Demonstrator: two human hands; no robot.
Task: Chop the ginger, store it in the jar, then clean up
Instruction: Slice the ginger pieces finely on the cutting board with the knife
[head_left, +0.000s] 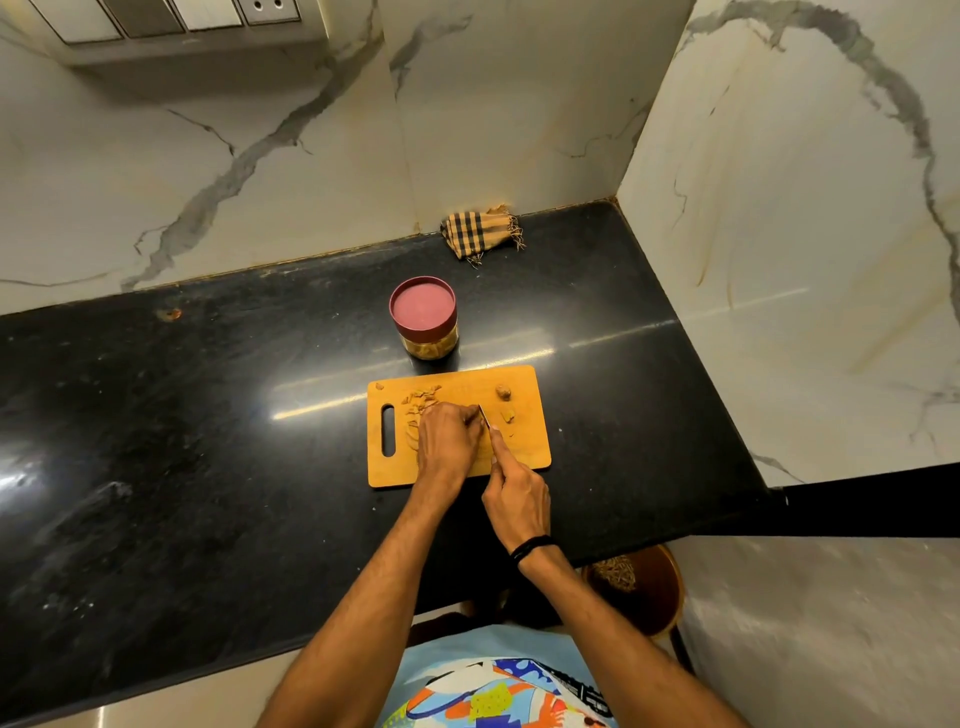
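Observation:
A wooden cutting board (524, 441) lies on the black counter. My left hand (447, 441) rests on the board with fingers curled over a piece of ginger that I mostly cannot see. My right hand (517, 493) grips a knife (484, 417), index finger along its spine, blade just right of my left fingertips. Chopped ginger pieces (420, 402) lie at the board's upper left. Two uncut ginger bits (503, 393) sit at the upper right. A jar (424, 325) with a maroon lid stands closed just behind the board.
A checked cloth (480, 232) lies crumpled against the marble wall at the back. The black counter (182, 415) stretches left and ends at a marble side wall on the right. A brown bin (639, 587) stands on the floor below the counter edge.

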